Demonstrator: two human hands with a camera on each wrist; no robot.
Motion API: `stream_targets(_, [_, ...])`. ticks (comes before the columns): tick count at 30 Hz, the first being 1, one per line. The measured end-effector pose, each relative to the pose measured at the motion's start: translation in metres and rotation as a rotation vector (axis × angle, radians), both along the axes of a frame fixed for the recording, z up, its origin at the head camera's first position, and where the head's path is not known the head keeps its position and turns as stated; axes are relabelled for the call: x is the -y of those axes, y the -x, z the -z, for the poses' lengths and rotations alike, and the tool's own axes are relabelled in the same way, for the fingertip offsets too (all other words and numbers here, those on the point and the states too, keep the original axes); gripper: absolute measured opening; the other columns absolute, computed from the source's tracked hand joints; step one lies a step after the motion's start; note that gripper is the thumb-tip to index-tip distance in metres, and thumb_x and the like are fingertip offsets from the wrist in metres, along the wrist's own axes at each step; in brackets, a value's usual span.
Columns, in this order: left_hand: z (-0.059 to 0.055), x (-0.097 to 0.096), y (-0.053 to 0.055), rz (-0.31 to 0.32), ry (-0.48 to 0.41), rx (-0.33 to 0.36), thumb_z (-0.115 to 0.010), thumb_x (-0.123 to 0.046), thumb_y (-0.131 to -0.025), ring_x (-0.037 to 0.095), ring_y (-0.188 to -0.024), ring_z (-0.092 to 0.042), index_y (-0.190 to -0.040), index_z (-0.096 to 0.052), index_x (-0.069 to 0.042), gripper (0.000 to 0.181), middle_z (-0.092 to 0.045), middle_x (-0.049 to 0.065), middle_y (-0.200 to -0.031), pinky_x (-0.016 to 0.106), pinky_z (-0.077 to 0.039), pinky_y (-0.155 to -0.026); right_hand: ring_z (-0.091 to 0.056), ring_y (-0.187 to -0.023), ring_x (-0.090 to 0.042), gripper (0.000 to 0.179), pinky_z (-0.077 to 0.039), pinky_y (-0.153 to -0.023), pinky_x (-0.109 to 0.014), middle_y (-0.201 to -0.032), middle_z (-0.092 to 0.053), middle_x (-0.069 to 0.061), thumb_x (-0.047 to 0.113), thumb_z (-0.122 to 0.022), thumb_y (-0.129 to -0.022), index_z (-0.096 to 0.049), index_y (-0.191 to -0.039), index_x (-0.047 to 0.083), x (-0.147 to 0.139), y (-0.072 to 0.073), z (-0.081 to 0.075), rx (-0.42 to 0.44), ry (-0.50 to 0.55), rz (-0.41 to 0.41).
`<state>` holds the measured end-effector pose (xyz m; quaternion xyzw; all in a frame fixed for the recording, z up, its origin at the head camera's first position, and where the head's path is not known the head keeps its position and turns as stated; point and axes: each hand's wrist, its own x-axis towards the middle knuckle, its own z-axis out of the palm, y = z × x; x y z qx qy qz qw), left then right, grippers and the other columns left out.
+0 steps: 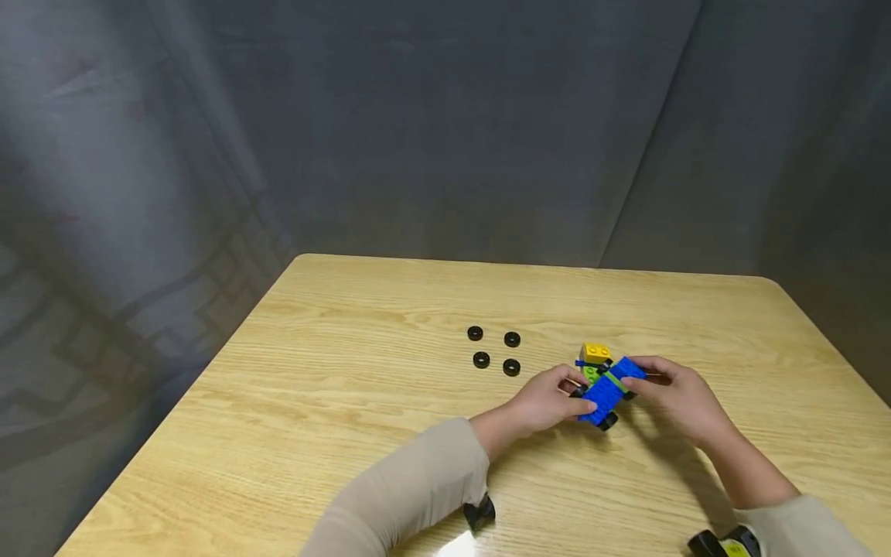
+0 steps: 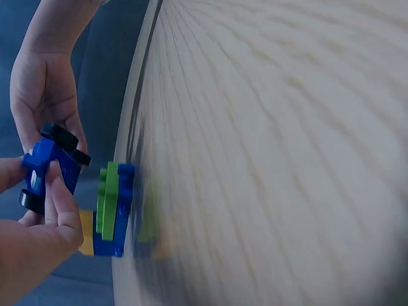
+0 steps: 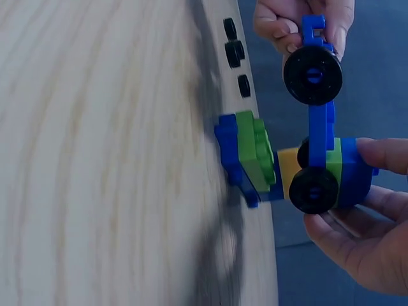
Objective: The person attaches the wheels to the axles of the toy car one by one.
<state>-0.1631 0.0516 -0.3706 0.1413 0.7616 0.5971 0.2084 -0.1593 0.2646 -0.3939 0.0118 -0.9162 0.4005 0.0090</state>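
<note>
A blue toy car (image 1: 602, 401) built of bricks, with black wheels and a green strip, is held tilted above the table between both hands. My left hand (image 1: 543, 398) pinches its near-left end, thumb on the blue surface. My right hand (image 1: 682, 394) grips the far-right end, thumb on top and fingers at the side. In the right wrist view, two black wheels (image 3: 312, 74) of the car face the camera. Just behind the car, a second brick piece (image 1: 595, 353) in yellow, green and blue stands on the table. The car partly hides it in the head view.
Several loose black tyres (image 1: 511, 367) lie on the wooden table (image 1: 313, 387) to the left of the car, beyond my left hand. A grey curtain (image 1: 445, 155) hangs behind the table's far edge. Black wrist devices (image 1: 480, 512) sit at both sleeves.
</note>
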Motion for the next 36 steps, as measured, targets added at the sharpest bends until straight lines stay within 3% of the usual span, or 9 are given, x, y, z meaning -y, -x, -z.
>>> stream_targets(6, [0.001,-0.014,-0.002,0.047,0.140,-0.103,-0.067,-0.016,-0.076,0.004,-0.080,-0.048,-0.101,-0.055,-0.015,0.028,-0.053,-0.009,-0.091,0.019,-0.041,-0.063,-0.050,-0.095,-0.018,0.058,-0.044,-0.070,-0.029,-0.113,-0.052,-0.008,0.051,-0.052,-0.078,-0.046,-0.123,0.015,-0.031,0.013,0.026,0.001,0.001,0.028])
stream_targets(12, [0.003,-0.030,-0.005,0.098,0.209,-0.162,-0.067,-0.018,-0.075,0.002,-0.074,-0.046,-0.098,-0.055,-0.016,0.026,-0.050,-0.011,-0.082,0.017,-0.039,-0.061,-0.051,-0.096,-0.016,0.054,-0.045,-0.073,-0.036,-0.115,-0.050,-0.008,0.047,-0.050,-0.082,-0.044,-0.126,0.017,-0.058,0.022,0.037,0.011,0.030,-0.044])
stream_targets(17, [0.001,-0.043,-0.008,0.104,0.304,-0.231,-0.069,-0.021,-0.073,0.000,-0.073,-0.047,-0.095,-0.056,-0.017,0.026,-0.052,-0.012,-0.081,0.015,-0.039,-0.060,-0.052,-0.091,-0.005,0.051,-0.046,-0.071,-0.028,-0.112,-0.053,-0.004,0.044,-0.055,-0.080,-0.047,-0.123,0.016,-0.067,0.018,0.025,0.028,0.079,-0.072])
stream_targets(21, [0.000,-0.052,-0.009,0.114,0.399,-0.301,-0.070,-0.023,-0.072,-0.001,-0.076,-0.048,-0.097,-0.056,-0.018,0.029,-0.053,-0.012,-0.084,0.013,-0.038,-0.062,-0.053,-0.089,-0.004,0.052,-0.046,-0.070,-0.024,-0.107,-0.054,0.003,0.044,-0.057,-0.079,-0.049,-0.120,0.013,-0.071,0.016,0.014,0.045,0.126,-0.090])
stream_targets(24, [0.000,-0.058,-0.008,0.127,0.457,-0.364,-0.070,-0.025,-0.072,-0.003,-0.080,-0.048,-0.100,-0.056,-0.018,0.032,-0.054,-0.013,-0.089,0.011,-0.038,-0.064,-0.052,-0.088,-0.001,0.051,-0.045,-0.069,-0.022,-0.105,-0.055,0.008,0.041,-0.057,-0.080,-0.049,-0.119,0.010,-0.072,0.016,0.005,0.045,0.100,-0.106])
stream_targets(30, [0.003,-0.068,-0.002,0.146,0.557,-0.516,-0.068,-0.029,-0.073,-0.005,-0.078,-0.046,-0.100,-0.056,-0.017,0.032,-0.054,-0.013,-0.088,0.006,-0.033,-0.062,-0.048,-0.085,0.007,0.045,-0.046,-0.069,-0.023,-0.106,-0.054,-0.004,0.024,-0.058,-0.083,-0.047,-0.117,-0.003,-0.064,0.014,-0.018,0.018,0.075,-0.174])
stream_targets(33, [0.004,-0.076,0.000,0.172,0.617,-0.576,-0.068,-0.032,-0.074,-0.005,-0.074,-0.045,-0.098,-0.056,-0.017,0.031,-0.054,-0.013,-0.083,0.005,-0.031,-0.060,-0.048,-0.082,0.009,0.044,-0.045,-0.065,-0.016,-0.101,-0.054,0.002,0.020,-0.058,-0.083,-0.046,-0.114,-0.007,-0.061,0.011,-0.026,0.027,0.066,-0.173])
stream_targets(36, [0.003,-0.085,0.000,0.203,0.678,-0.593,-0.065,-0.036,-0.075,-0.006,-0.077,-0.045,-0.100,-0.055,-0.018,0.032,-0.054,-0.015,-0.087,0.005,-0.032,-0.062,-0.049,-0.080,0.006,0.044,-0.045,-0.065,-0.016,-0.097,-0.052,0.009,0.020,-0.059,-0.082,-0.045,-0.112,-0.010,-0.063,0.010,-0.027,0.034,0.049,-0.166])
